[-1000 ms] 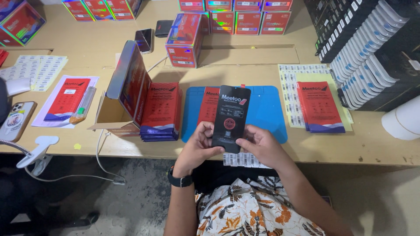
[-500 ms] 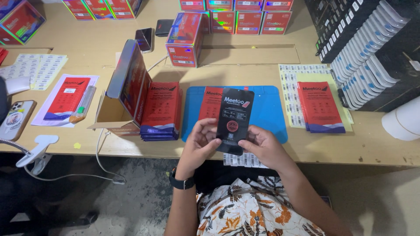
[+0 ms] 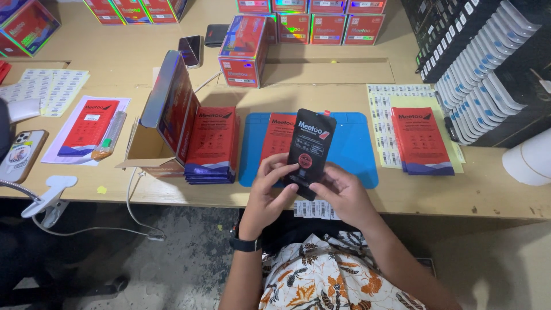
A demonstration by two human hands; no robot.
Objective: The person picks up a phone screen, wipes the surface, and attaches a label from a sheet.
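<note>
I hold a flat black packet (image 3: 309, 150) upright in the lower middle of the frame, above the near edge of the surface (image 3: 493, 189). My left hand (image 3: 270, 192) pinches its lower left edge, thumb across the front and fingers behind. My right hand (image 3: 344, 195) closes on its lower right corner, thumb pressed to the front near the bottom. So both grips are pressed onto the packet, neither spread.

Behind the packet lies a blue mat (image 3: 356, 149) with a red packet (image 3: 278, 138) resting on it, partly hidden by the black one. Just under my hands, a strip of barcode labels (image 3: 313, 210) hangs over the surface's edge.

Left of the mat sits a stack of red packets (image 3: 212, 146), and beside it an open cardboard box (image 3: 150, 150) with its lid standing up. At the right of the frame another stack of red packets (image 3: 422, 140) rests on sheets of labels (image 3: 383, 123). Red boxes (image 3: 244, 43) line the top of the frame, and a black rack of white slim items (image 3: 482, 74) fills the upper right. A phone (image 3: 20, 155) lies at the far left.
</note>
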